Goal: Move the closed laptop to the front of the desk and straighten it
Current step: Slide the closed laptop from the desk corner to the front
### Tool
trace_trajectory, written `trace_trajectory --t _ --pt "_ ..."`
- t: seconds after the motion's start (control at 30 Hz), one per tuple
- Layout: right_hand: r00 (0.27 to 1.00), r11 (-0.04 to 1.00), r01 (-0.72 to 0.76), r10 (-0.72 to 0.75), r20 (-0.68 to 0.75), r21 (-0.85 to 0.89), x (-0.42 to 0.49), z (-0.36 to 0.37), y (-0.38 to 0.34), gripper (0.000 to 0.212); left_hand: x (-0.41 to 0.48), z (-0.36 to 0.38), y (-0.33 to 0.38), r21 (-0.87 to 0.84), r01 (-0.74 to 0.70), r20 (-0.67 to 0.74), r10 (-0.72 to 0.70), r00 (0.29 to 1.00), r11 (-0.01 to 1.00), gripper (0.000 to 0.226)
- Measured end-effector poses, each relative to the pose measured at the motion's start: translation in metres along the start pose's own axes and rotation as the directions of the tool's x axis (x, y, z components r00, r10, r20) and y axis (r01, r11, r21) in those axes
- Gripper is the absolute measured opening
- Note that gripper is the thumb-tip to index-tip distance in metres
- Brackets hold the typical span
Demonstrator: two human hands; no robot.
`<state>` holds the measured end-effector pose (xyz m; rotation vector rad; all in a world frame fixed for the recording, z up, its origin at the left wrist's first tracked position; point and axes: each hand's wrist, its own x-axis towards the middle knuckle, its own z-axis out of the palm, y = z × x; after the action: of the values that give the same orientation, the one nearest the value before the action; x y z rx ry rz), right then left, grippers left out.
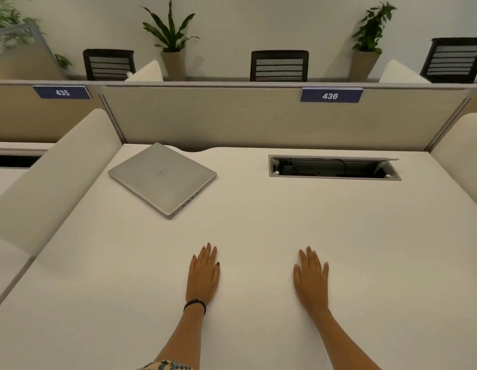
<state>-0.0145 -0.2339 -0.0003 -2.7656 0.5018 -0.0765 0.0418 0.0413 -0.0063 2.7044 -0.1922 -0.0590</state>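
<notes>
A closed silver laptop (162, 178) lies at the back left of the white desk (258, 222), turned at an angle to the desk's edges. My left hand (204, 275) rests flat on the desk, palm down, well in front of the laptop and slightly to its right. A dark band circles that wrist. My right hand (310, 279) also lies flat, palm down, a short way to the right. Both hands hold nothing and neither touches the laptop.
An open cable hatch (335, 168) is sunk into the desk at the back right. A beige partition (258, 118) with label 436 closes the back. Cream side dividers (53, 177) flank the desk. Chairs and potted plants stand beyond the partition.
</notes>
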Motion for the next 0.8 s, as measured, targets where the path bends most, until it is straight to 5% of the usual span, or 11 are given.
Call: trace_trajectory --t 0.8 --pt "0.988 0.988 -0.145 0.142 -0.054 -0.046 0.018 0.001 -0.028 0.050 0.019 -0.004 -0.015 -0.015 -0.072 -0.005 0.072 0.997 0.997 0.052"
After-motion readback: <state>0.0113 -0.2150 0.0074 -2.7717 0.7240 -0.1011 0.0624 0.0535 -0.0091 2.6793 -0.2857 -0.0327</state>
